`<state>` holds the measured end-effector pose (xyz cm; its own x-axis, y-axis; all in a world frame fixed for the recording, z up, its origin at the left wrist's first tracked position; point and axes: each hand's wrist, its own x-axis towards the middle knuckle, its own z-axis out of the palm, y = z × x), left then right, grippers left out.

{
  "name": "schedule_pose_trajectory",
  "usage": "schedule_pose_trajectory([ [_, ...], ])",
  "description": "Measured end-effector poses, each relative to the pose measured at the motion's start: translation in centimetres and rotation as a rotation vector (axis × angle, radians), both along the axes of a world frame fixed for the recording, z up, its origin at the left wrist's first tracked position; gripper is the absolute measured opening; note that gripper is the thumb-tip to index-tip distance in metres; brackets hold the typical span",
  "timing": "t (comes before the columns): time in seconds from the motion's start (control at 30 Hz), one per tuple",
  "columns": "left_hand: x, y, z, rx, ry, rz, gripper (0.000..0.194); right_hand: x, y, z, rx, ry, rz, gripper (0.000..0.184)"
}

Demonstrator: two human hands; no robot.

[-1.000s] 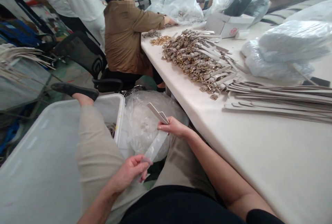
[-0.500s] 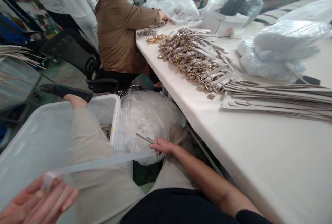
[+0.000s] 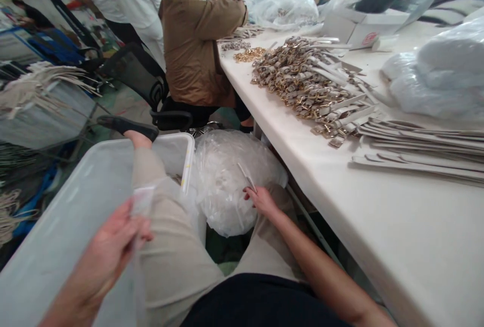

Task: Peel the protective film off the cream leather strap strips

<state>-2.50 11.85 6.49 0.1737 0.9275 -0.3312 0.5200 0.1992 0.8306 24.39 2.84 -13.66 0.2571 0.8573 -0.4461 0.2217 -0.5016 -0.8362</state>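
My left hand (image 3: 119, 233) is closed on a translucent plastic strip (image 3: 144, 200). One end of the strip stands up above my fingers, and the rest hangs down over my left trouser leg (image 3: 170, 246). From my right hand (image 3: 262, 202) a slim, pale, two-pronged tool (image 3: 245, 173) points up and away; its exact kind is unclear. That hand is closed around the tool, over my right knee and close to a big clear plastic bag (image 3: 227, 180) filled with whitish material.
A white bin (image 3: 189, 165) stands under my left leg. On the white table (image 3: 378, 226) to the right lie a heap of buckled straps (image 3: 302, 79), a stack of flat straps (image 3: 423, 150) and plastic-wrapped bundles (image 3: 434, 74). A person in brown (image 3: 196, 59) sits at the table's far end.
My left hand has come up and inward; the strip no longer stretches across to my right hand. The right hand's tool now points more upward. The view has turned left.
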Motion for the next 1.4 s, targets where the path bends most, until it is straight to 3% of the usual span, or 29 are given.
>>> schedule_pose_trajectory([
  [0.07, -0.1, -2.5, -2.4, -0.051, -0.144, -0.051, 0.07, -0.9, -0.8, 2.3, 0.039, 0.111, 0.014, 0.037],
  [0.17, 2.4, -4.4, -6.2, -0.12, -0.328, -0.143, 0.087, -2.5, -2.2, 5.7, 0.07, 0.27, 0.122, 0.038],
  [0.3, 6.8, -5.4, -8.9, -0.195, -0.372, -0.23, 0.086, -4.0, -2.1, 8.1, 0.172, 0.39, 0.138, 0.028],
  [0.4, 7.8, -6.0, -9.8, -0.227, -0.405, -0.219, 0.078, -4.0, -0.8, 8.1, 0.23, 0.348, 0.036, 0.022],
  [0.57, 6.5, -7.4, -11.3, -0.368, -0.439, -0.178, 0.044, -2.4, 1.7, 7.6, 0.249, 0.244, -0.04, 0.015],
  [0.73, 4.8, -9.2, -12.4, -0.474, -0.45, -0.103, 0.042, -0.5, 3.0, 7.6, 0.25, 0.188, -0.074, 0.014],
  [0.83, 4.6, -9.7, -12.4, -0.509, -0.439, -0.117, 0.04, -0.4, 3.2, 7.5, 0.245, 0.177, -0.055, 0.015],
  [1.0, 5.3, -9.1, -12.6, -0.598, -0.368, -0.296, 0.028, -1.6, 4.0, 7.4, 0.221, 0.168, 0.054, 0.014],
  [1.07, 5.6, -8.7, -12.7, -0.614, -0.365, -0.309, 0.027, -1.9, 4.0, 7.6, 0.203, 0.168, 0.114, 0.016],
  [1.13, 5.7, -8.3, -12.8, -0.632, -0.427, -0.229, 0.027, -1.9, 3.4, 7.8, 0.189, 0.167, 0.175, 0.02],
  [1.2, 5.6, -7.8, -12.7, -0.657, -0.547, -0.067, 0.028, -1.7, 1.8, 7.9, 0.178, 0.162, 0.224, 0.026],
  [1.33, 5.7, -6.6, -12.5, -0.679, -0.784, 0.323, 0.032, -1.5, -2.9, 8.0, 0.158, 0.241, 0.309, 0.042],
  [1.4, 6.0, -6.0, -12.5, -0.674, -0.864, 0.446, 0.032, -1.9, -5.3, 8.4, 0.116, 0.3, 0.359, 0.054],
])
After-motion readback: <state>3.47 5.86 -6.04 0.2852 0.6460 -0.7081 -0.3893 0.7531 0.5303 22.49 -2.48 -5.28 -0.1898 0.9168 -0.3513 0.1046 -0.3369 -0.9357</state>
